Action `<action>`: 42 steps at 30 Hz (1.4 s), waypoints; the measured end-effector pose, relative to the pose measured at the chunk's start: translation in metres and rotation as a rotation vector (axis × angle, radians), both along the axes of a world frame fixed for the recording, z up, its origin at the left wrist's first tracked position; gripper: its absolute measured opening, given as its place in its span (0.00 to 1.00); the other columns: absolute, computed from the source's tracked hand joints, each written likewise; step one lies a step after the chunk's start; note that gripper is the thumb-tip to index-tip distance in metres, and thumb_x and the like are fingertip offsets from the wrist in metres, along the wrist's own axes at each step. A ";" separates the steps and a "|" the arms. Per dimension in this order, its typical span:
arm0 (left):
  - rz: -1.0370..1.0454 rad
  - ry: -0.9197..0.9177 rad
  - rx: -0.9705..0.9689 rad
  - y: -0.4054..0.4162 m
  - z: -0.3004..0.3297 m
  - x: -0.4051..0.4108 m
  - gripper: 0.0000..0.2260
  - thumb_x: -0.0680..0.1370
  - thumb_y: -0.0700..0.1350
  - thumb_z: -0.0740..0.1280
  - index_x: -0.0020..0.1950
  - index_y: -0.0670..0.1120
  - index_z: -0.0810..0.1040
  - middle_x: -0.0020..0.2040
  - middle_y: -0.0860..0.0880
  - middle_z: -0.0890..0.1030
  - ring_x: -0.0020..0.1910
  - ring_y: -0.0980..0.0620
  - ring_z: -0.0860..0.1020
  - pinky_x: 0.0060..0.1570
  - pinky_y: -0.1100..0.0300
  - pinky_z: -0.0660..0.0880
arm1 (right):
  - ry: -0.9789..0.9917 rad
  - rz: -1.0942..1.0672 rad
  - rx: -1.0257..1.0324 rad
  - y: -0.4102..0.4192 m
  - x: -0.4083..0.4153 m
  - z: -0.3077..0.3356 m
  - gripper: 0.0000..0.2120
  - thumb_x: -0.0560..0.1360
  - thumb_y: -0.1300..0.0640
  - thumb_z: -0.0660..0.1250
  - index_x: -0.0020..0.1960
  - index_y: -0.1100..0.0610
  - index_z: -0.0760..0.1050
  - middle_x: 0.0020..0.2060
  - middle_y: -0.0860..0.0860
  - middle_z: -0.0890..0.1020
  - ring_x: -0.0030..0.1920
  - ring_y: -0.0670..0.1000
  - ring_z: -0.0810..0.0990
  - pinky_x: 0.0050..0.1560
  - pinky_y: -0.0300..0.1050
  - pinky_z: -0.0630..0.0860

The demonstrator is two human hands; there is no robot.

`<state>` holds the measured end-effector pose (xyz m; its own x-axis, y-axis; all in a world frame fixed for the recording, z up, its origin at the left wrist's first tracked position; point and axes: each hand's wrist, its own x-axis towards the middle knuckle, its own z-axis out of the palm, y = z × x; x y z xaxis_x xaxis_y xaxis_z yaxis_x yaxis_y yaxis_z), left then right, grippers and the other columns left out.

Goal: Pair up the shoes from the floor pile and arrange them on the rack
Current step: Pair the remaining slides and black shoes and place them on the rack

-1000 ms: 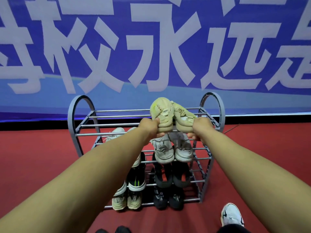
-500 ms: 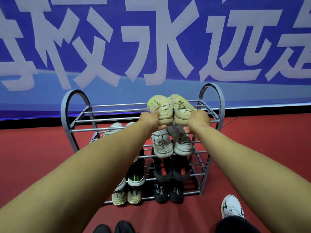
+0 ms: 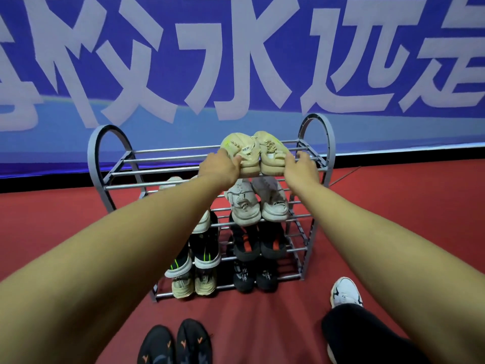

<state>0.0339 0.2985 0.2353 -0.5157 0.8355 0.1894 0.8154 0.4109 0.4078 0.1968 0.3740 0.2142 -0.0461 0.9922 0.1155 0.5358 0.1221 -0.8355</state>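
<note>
A pair of beige-yellow shoes lies side by side, heels toward me, on the right part of the top shelf of the grey metal rack. My left hand reaches the left shoe, its thumb against the heel and its fingers straight along the shoe's side. To the right, my right hand has its thumb touching the right shoe's heel while its spread fingers lie over the shelf bars. The lower shelves hold a white pair, a black pair with orange and a black pair.
On the rack's left side are black-and-white shoes with green stripes, a beige pair and a white pair partly behind my left arm. Black shoes lie on the red floor near me. My white-shod foot stands at right.
The beige pair has come down onto the top shelf. Both hands, which gripped the heels before, have loosened, with fingers straightened. The view has tilted down, showing the black shoes on the floor.
</note>
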 end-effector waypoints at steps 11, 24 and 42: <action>-0.095 -0.248 0.153 -0.153 -0.161 0.027 0.09 0.77 0.50 0.61 0.54 0.50 0.76 0.55 0.48 0.80 0.55 0.45 0.78 0.54 0.52 0.74 | -0.117 0.295 -0.123 -0.160 -0.039 -0.148 0.07 0.74 0.55 0.63 0.45 0.52 0.81 0.47 0.52 0.86 0.50 0.55 0.82 0.52 0.47 0.77; 0.362 -0.474 -0.498 -0.310 -0.376 -0.016 0.19 0.78 0.47 0.60 0.67 0.42 0.68 0.66 0.40 0.70 0.64 0.37 0.72 0.61 0.48 0.69 | -0.450 0.495 -0.714 -0.280 -0.050 -0.358 0.18 0.76 0.59 0.63 0.66 0.59 0.75 0.49 0.57 0.83 0.42 0.54 0.80 0.51 0.49 0.82; 0.875 -1.231 -0.133 -0.334 -0.449 -0.021 0.20 0.71 0.36 0.72 0.49 0.48 0.61 0.39 0.45 0.72 0.32 0.49 0.70 0.28 0.57 0.69 | -0.265 0.273 -1.057 -0.286 -0.046 -0.431 0.22 0.74 0.56 0.71 0.66 0.58 0.72 0.60 0.55 0.78 0.55 0.55 0.80 0.44 0.50 0.83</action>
